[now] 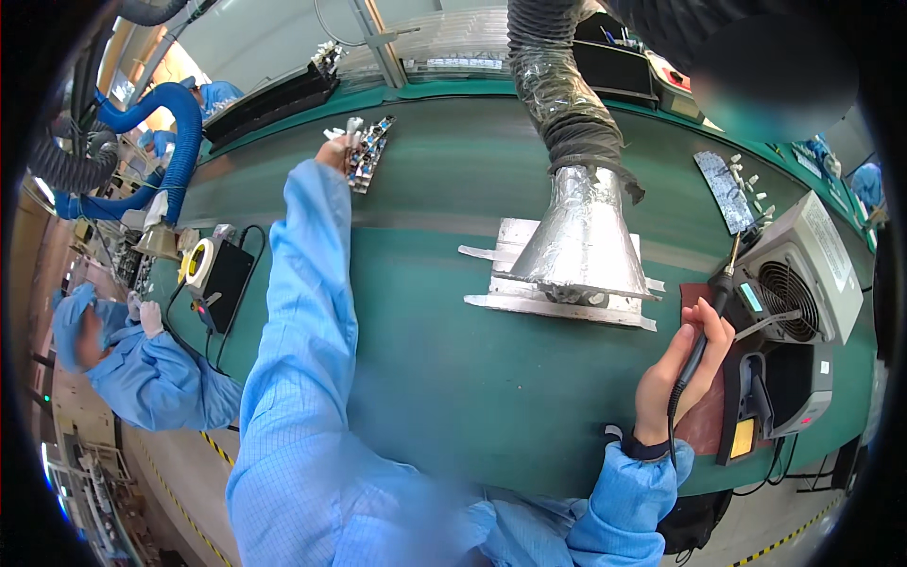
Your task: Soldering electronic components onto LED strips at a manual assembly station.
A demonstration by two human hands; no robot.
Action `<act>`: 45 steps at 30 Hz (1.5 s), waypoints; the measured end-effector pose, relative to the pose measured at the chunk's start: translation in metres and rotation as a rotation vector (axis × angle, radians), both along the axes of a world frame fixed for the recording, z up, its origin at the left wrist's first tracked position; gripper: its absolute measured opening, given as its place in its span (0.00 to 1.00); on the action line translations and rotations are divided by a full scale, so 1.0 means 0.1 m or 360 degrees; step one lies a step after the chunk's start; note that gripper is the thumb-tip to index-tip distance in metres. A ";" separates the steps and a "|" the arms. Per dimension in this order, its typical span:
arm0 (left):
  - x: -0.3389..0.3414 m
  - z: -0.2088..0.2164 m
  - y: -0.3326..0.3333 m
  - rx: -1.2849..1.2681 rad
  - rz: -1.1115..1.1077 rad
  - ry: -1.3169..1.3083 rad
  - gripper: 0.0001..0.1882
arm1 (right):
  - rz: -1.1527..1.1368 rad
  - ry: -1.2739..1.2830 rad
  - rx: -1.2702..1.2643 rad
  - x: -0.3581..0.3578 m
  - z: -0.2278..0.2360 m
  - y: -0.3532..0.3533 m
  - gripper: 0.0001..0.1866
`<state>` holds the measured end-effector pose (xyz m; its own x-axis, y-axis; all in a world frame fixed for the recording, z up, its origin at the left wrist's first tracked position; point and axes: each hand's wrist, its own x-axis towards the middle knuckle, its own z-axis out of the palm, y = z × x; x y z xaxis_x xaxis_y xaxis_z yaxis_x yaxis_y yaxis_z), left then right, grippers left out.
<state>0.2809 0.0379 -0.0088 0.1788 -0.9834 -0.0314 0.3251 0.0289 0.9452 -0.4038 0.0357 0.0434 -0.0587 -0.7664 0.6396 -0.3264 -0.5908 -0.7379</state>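
Observation:
My left arm stretches to the far side of the green bench, where my left hand [334, 151] is closed at the left edge of a narrow circuit board [370, 159] crowded with components. White tips show on those fingers, and part of the grip is hidden. At the right, my right hand [669, 380] holds a soldering iron [722, 287] like a pen, its tip pointing up and away. The cord hangs down past a dark wrist strap [650, 449]. Beside this hand stands a soldering station [792, 389] with a yellow sponge [744, 438].
A foil-covered fume hood [578, 236] on a grey duct hangs over a white plate [515, 233] mid-bench. A box with a fan [803, 274] stands right, another board [725, 194] behind it. A co-worker in blue [156, 373] sits left, near a black device [224, 283].

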 end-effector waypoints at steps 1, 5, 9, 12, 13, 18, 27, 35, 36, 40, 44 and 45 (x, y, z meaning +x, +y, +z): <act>0.09 0.15 0.33 0.0178 0.0305 -0.0168 0.11 | 0.0050 -0.0036 0.0002 0.03 0.00 0.00 0.15; -1.40 0.61 0.59 0.0326 0.0342 -0.0242 0.19 | -0.0029 -0.0027 0.0038 -0.07 -0.05 0.00 0.16; -1.84 0.69 1.63 -0.0147 0.0243 -0.0465 0.34 | 0.0085 -0.0120 0.0028 0.00 0.01 0.00 0.16; -2.45 0.73 2.07 0.0279 0.0132 -0.0007 0.44 | 0.0088 -0.0102 0.0021 -0.01 -0.01 -0.04 0.16; -2.71 0.74 2.18 0.0341 0.0115 0.0002 0.45 | 0.0084 -0.0146 0.0044 -0.01 -0.02 -0.05 0.16; -3.56 0.71 2.18 0.0701 -0.0659 -0.0244 0.41 | 0.0091 -0.0215 0.0041 0.02 -0.08 -0.10 0.16; -4.85 0.74 1.53 -0.0507 -0.0952 -0.2181 0.38 | 0.0088 -0.0327 0.0188 -0.06 -0.23 -0.17 0.16; -4.33 0.82 1.49 -0.0271 -0.1076 -0.1553 0.31 | 0.0111 -0.0366 0.0226 -0.04 -0.23 -0.16 0.16; -4.28 0.80 1.47 -0.0213 -0.0935 -0.1370 0.28 | 0.0121 -0.0409 0.0216 -0.04 -0.23 -0.15 0.15; -4.17 0.66 1.45 0.0243 -0.0547 -0.1468 0.21 | 0.0119 -0.0458 0.0234 -0.03 -0.17 -0.11 0.15; -4.19 0.72 1.51 0.0447 -0.0841 -0.1781 0.23 | 0.0097 -0.0505 0.0219 -0.03 -0.11 -0.09 0.13; -4.21 0.71 1.50 0.0474 -0.0848 -0.1776 0.23 | 0.0073 -0.0530 0.0223 -0.02 -0.08 -0.09 0.13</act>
<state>-0.1400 0.1876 0.0623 -0.1629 -0.9222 -0.3507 -0.7424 -0.1195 0.6592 -0.4061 0.0271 0.0356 -0.2095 -0.8519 0.4799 -0.0303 -0.4849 -0.8740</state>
